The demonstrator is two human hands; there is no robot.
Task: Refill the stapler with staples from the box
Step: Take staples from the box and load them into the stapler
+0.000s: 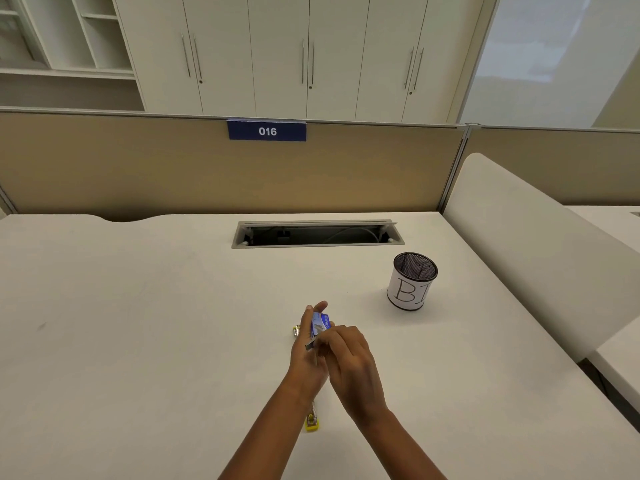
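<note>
Box [322, 322]: blue, being held in the air over the middle of the table, tilting with its far end higher.
Left hand [306, 355]: gripping the box, its fingers stretching up along the box's left side.
Staples [310, 346]: grey strip sticking out of the near end of the box, beside the left palm.
Right hand [349, 358]: curling its fingers in and pinching the staples at the box's near end; the two hands are touching each other.
Stapler [311, 422]: yellow, lying flat on the table under the hands, mostly hiding beneath the left wrist. Its yellow end is showing near the person and a metal tip is peeking out on the far left of the left hand. Whether it is lying opened cannot be told.
Table [138, 323]: white, carrying the stapler and a cup.
Cup [411, 282]: black mesh wrapped in lettered white paper, standing upright to the far right, well apart from the hands.
Cable slot [318, 233]: sitting open along the far side of the table.
Partition [138, 168]: tan, standing behind the table and bearing a blue sign [266, 131] reading 016.
</note>
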